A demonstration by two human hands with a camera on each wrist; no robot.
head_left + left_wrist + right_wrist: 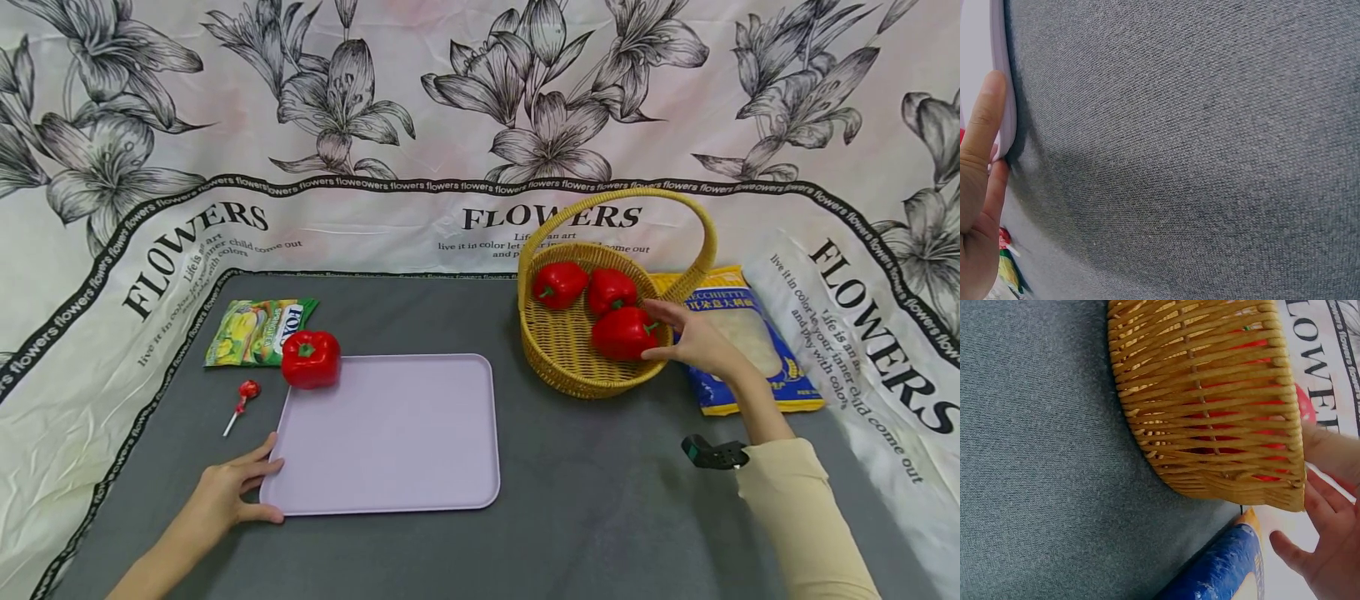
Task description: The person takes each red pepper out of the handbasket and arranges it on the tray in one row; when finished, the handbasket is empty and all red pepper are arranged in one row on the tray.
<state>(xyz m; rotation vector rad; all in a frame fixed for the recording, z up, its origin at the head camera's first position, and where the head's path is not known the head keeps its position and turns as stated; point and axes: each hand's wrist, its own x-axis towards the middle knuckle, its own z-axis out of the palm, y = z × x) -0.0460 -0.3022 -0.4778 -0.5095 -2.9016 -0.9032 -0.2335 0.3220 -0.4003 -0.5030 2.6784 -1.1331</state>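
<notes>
while my left hand [227,490] grips the tray [390,442], my unclosed right hand [697,337] flanks the basket's [557,372] four-o'clock pepper [621,335]: likely light, slick; cup mid-body.

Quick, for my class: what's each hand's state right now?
Left hand: closed, holding the tray by its corner.
Right hand: at a red pepper in the basket; whether gripping it cannot be told.

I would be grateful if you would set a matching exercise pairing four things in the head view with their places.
Things:
1. Left hand
2. Right hand
3. Lollipop
4. Blue-and-yellow bag

Places:
A. At a red pepper in the basket
B. Lying right of the basket
C. At the near left corner of the tray
D. Between the left hand and the green packet

Pairs: 1-C, 2-A, 3-D, 4-B.
</notes>
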